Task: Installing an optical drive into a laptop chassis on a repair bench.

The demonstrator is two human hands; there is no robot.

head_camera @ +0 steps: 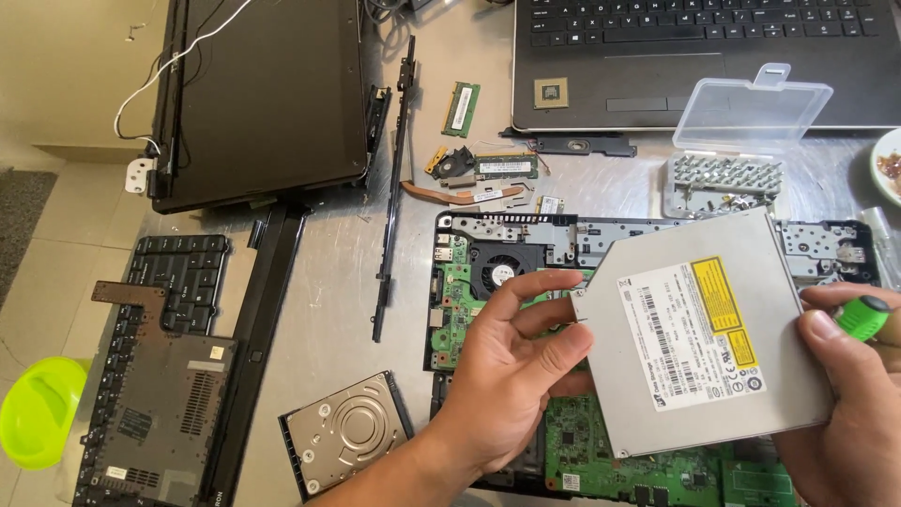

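My left hand [511,361] and my right hand [849,394] hold a flat grey optical drive [694,376] between them, label side up, above the opened laptop base [469,282] with its green circuit board and round fan. The left hand's thumb and fingers pinch the drive's left edge. The right hand grips the drive's right edge and also keeps a green-handled screwdriver [863,317] in the same grasp.
A bare hard disk [345,432] lies left of my left arm. A removed keyboard [183,272], a bottom cover [155,394], a detached screen [267,94], a second laptop [704,56], an open clear screw box [727,169], a memory stick [461,108] and a green bowl [38,413] surround it.
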